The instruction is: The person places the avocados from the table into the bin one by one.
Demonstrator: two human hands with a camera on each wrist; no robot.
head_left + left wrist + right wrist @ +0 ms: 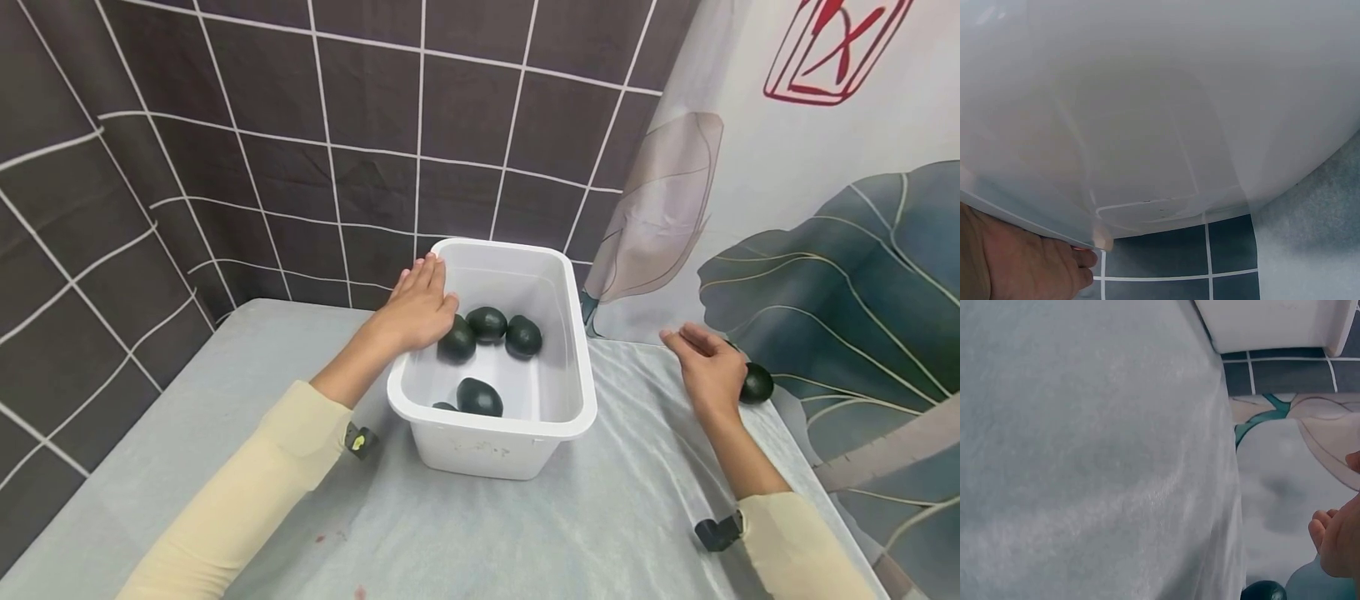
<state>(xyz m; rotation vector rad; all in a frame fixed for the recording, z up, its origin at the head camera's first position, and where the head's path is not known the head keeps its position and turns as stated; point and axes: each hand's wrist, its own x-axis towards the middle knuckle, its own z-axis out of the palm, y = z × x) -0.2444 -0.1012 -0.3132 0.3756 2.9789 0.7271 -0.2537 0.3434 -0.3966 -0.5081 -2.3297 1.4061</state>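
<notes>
A white plastic tub [491,446] stands on the cloth-covered table with several dark green avocados [486,323] on its floor. My left hand [416,312] lies over the tub's left rim, fingers extended toward the far corner and thumb on the inner side. It partly covers the avocado [456,342] nearest to it. Seen from the left wrist, the tub's outer wall [1147,125] fills most of the picture. My right hand [708,367] is at the table's right side with fingers loosely bent and nothing between them. Just beyond it sits another avocado [756,384], partly hidden by the hand.
Pale grey cloth [630,500] covers the table. A dark curtain with a white grid [375,183] hangs behind and at the left. A leaf-patterned curtain [840,275] hangs along the right edge. Small dark cameras [718,532] sit at both wrists.
</notes>
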